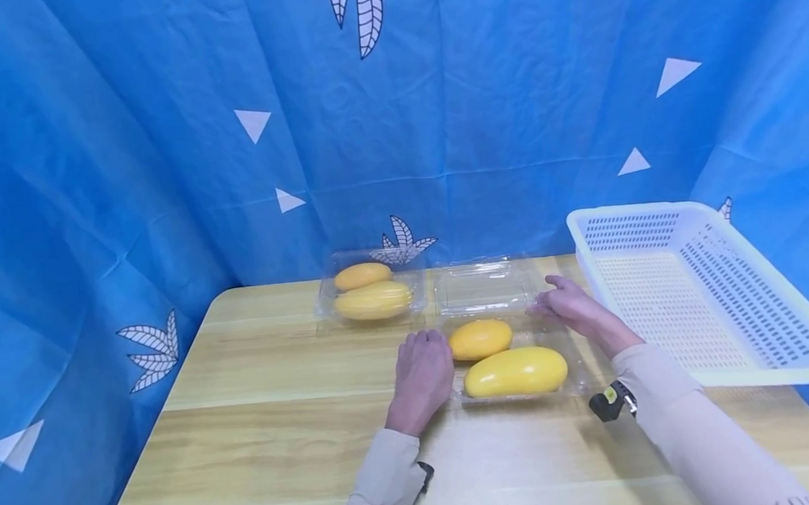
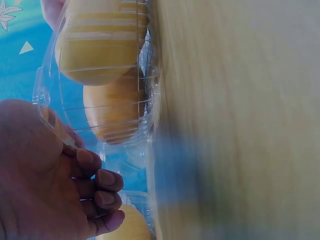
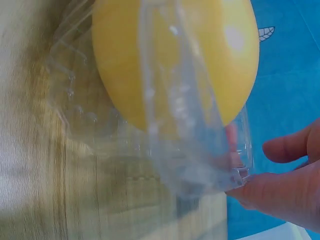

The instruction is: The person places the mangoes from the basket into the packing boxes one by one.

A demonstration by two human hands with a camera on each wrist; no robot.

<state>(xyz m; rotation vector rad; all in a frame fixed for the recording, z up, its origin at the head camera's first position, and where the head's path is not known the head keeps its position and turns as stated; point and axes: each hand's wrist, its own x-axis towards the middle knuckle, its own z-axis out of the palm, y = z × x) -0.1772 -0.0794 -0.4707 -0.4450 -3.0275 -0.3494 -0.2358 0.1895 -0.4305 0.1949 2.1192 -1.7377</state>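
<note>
A clear plastic clamshell box (image 1: 575,381) lies on the table, its lid (image 1: 483,290) raised at the back. Inside its base are a large yellow oval fruit (image 1: 516,371) and a smaller orange-yellow one (image 1: 481,340); their exact kind is unclear. At the left side, my left hand (image 1: 422,371) has curled fingers and pinches the box's plastic edge, as the left wrist view shows. On the opposite side, my right hand (image 1: 571,308) pinches a corner of the lid (image 3: 240,180), one finger lifted away. The plastic partly hides the grip.
Another clear clamshell box (image 1: 417,271), with two yellow fruits (image 1: 374,301) in it, stands at the back left. A white perforated basket (image 1: 787,372) occupies the right side. Behind the wooden table (image 1: 263,439) hangs a blue patterned curtain (image 1: 508,122).
</note>
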